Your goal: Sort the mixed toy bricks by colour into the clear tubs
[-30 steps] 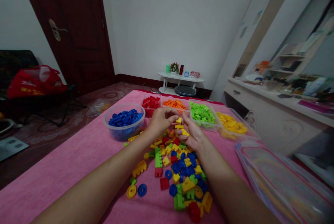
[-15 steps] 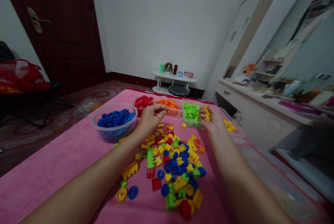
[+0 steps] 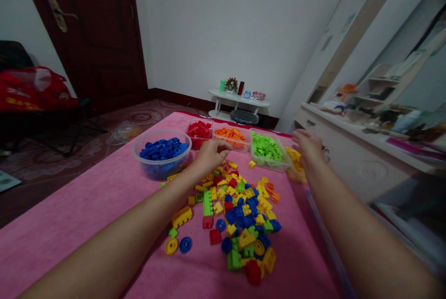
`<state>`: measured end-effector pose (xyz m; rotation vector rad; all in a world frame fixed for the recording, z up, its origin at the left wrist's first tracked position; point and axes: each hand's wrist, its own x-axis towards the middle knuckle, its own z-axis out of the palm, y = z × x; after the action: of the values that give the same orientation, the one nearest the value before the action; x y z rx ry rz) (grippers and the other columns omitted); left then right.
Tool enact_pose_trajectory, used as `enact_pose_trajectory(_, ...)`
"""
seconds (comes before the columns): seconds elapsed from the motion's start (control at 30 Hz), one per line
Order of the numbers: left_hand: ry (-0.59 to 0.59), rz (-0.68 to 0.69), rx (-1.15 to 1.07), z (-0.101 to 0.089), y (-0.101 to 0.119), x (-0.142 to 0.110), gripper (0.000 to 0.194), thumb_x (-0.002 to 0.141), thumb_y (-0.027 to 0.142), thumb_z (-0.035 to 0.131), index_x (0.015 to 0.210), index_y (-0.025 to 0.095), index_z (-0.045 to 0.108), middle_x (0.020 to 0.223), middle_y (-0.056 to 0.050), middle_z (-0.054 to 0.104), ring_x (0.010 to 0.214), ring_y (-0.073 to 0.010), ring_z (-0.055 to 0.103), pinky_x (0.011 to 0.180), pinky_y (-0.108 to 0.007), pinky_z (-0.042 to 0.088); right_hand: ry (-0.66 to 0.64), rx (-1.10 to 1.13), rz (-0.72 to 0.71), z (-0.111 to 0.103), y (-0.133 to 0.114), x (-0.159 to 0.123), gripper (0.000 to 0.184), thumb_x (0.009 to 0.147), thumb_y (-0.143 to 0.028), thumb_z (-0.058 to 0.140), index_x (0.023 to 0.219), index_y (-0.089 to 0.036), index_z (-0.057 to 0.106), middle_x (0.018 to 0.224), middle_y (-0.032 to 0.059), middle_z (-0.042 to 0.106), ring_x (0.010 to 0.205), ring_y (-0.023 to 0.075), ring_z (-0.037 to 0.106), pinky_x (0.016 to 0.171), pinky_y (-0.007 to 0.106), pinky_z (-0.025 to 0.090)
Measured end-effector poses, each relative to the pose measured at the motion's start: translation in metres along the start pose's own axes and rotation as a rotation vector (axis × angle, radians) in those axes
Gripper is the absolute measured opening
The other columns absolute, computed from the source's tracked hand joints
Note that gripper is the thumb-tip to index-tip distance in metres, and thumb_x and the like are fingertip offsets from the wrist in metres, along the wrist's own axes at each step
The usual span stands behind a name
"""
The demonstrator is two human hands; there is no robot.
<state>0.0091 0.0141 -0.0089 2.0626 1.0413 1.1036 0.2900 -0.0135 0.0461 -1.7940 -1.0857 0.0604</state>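
My left hand [image 3: 210,156] hangs over the far edge of the loose brick pile [image 3: 240,210], just in front of the tub of orange bricks [image 3: 232,136]. Its thumb and fingers are curled close together, and whatever lies between them is hidden. Over the tub of yellow bricks [image 3: 293,157] at the right, my right hand [image 3: 308,144] has its fingers stretched out, slightly blurred, with no brick visible in them. Beside it stands the tub of green bricks [image 3: 267,148]. The pile mixes yellow, blue, green, red and orange pieces, including wheels.
A round tub of blue bricks [image 3: 162,152] and a tub of red bricks [image 3: 200,132] stand at the left on the pink cloth [image 3: 104,210]. A white dresser [image 3: 358,155] runs along the right. A low white table [image 3: 240,99] is by the wall.
My right hand has moved right, from beside the green tub to over the yellow one; the yellow bricks it held no longer show in it. My left hand keeps nearly the same pose.
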Motion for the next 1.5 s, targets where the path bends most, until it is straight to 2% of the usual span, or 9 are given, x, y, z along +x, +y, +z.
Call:
enact_pose_trajectory(0.13,-0.005,0.003,0.225,-0.008,-0.005,0.000,0.027,0.077,0.012,0.053,0.095,0.017,0.072,0.093,-0.006,0.073,0.085,-0.0179,0.066,0.077,-0.026,0.049,-0.333,0.159,-0.057,0.014,-0.023,-0.041,0.022,0.073,-0.029,0.060,0.089,-0.015,0.067,0.087,0.0075,0.066,0.074,0.0162,0.061,0.061,0.026,0.047)
enact_pose_trajectory(0.27,-0.085,-0.017,0.452,-0.009,-0.012,-0.003,0.031,0.078,0.014,0.052,0.102,0.019,0.071,0.104,-0.009,0.070,0.096,-0.0238,0.064,0.082,-0.032,0.047,-0.522,-0.383,-0.257,0.006,-0.032,-0.066,0.009,0.067,-0.025,0.066,0.074,-0.020,0.070,0.078,0.0047,0.068,0.071,0.0164,0.059,0.060,0.026,0.040)
enact_pose_trajectory(0.4,-0.315,-0.047,0.605,-0.004,-0.019,-0.009,0.028,0.078,0.018,0.056,0.103,0.019,0.069,0.103,-0.016,0.068,0.096,-0.0287,0.063,0.079,-0.034,0.047,-0.658,-0.781,-0.162,-0.012,-0.024,-0.070,0.009,0.058,-0.021,0.071,0.067,-0.022,0.068,0.074,0.0038,0.067,0.068,0.0184,0.060,0.055,0.026,0.035)
enact_pose_trajectory(0.57,-0.344,-0.064,0.651,-0.003,-0.020,-0.013,0.026,0.076,0.018,0.058,0.100,0.020,0.068,0.101,-0.017,0.067,0.091,-0.0287,0.064,0.076,-0.034,0.046,-0.894,-0.698,0.037,-0.013,0.007,-0.069,0.032,0.048,-0.018,0.078,0.076,-0.021,0.064,0.063,0.0001,0.064,0.054,0.0158,0.059,0.049,0.024,0.036)
enact_pose_trajectory(0.77,-0.284,-0.081,0.692,-0.003,-0.015,-0.016,0.033,0.072,0.016,0.060,0.105,0.015,0.064,0.101,-0.019,0.065,0.089,-0.0299,0.064,0.075,-0.036,0.048,-0.994,-0.627,0.063,0.008,0.022,-0.080,0.028,0.047,-0.012,0.068,0.067,-0.020,0.052,0.050,-0.0036,0.056,0.045,0.0161,0.056,0.043,0.024,0.037)
enact_pose_trajectory(0.93,-0.285,-0.104,0.683,-0.002,-0.017,-0.015,0.024,0.066,0.012,0.061,0.088,0.013,0.069,0.090,-0.017,0.067,0.082,-0.0265,0.065,0.070,-0.031,0.049,-1.046,-0.619,0.006,0.009,0.016,-0.084,0.027,0.045,-0.006,0.059,0.065,-0.021,0.048,0.045,-0.0068,0.050,0.043,0.0150,0.053,0.041,0.022,0.033)
enact_pose_trajectory(1.1,-0.278,-0.137,0.637,-0.003,-0.024,-0.011,0.022,0.060,0.009,0.061,0.077,0.018,0.072,0.077,-0.009,0.069,0.072,-0.0212,0.065,0.064,-0.025,0.047,-0.917,-0.597,-0.139,0.001,0.012,-0.073,0.012,0.054,-0.015,0.063,0.060,-0.019,0.053,0.052,-0.0025,0.056,0.049,0.0118,0.052,0.044,0.020,0.030)
enact_pose_trajectory(1.23,-0.249,-0.118,0.575,-0.005,-0.019,-0.008,0.021,0.060,0.015,0.063,0.079,0.018,0.073,0.078,-0.007,0.071,0.072,-0.0203,0.064,0.062,-0.024,0.046,-0.797,-0.323,-0.145,0.003,-0.006,-0.075,0.010,0.068,-0.024,0.058,0.063,-0.018,0.051,0.052,-0.0020,0.056,0.044,0.0095,0.050,0.042,0.020,0.030)
enact_pose_trajectory(1.5,-0.235,-0.099,0.053,-0.011,0.011,-0.003,0.016,0.061,0.017,0.065,0.076,0.013,0.071,0.059,-0.001,0.064,0.054,-0.0118,0.056,0.048,-0.019,0.039,-0.839,0.376,0.108,0.029,-0.036,-0.109,0.016,0.071,-0.030,0.062,0.076,-0.017,0.056,0.056,-0.0027,0.059,0.040,0.0078,0.052,0.038,0.017,0.038)
